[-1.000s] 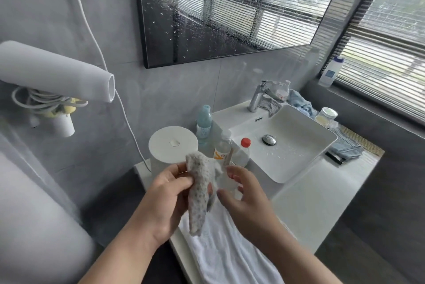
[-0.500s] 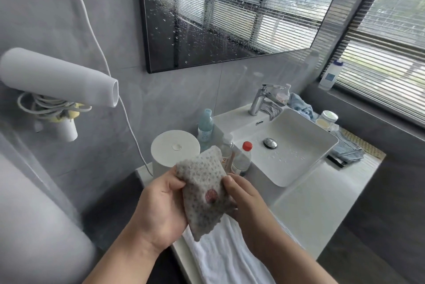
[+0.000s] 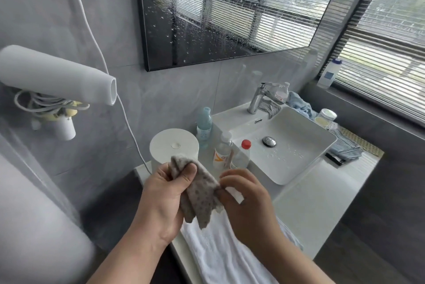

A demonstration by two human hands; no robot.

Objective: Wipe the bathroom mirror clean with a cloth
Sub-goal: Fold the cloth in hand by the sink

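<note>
A grey dotted cloth point(image 3: 200, 194) hangs folded between my hands, low in the middle of the view above the counter. My left hand point(image 3: 165, 198) grips its upper end, thumb across the fabric. My right hand point(image 3: 246, 201) pinches the cloth's right edge with its fingertips. The dark-framed mirror point(image 3: 230, 7) hangs on the wall above, speckled with water drops and reflecting window blinds. It is well above and beyond both hands.
A white towel point(image 3: 220, 253) lies over the counter's front edge below my hands. Behind them stand a white cylinder point(image 3: 174, 145) and three bottles point(image 3: 224, 148). A white basin point(image 3: 289, 143) with a chrome tap point(image 3: 258, 97) sits right. A hair dryer point(image 3: 57, 76) juts out at left.
The cloth, spread flat half a second ago, is now folded narrower. My right hand moved from its face to its right edge, and my left thumb now lies across the top.
</note>
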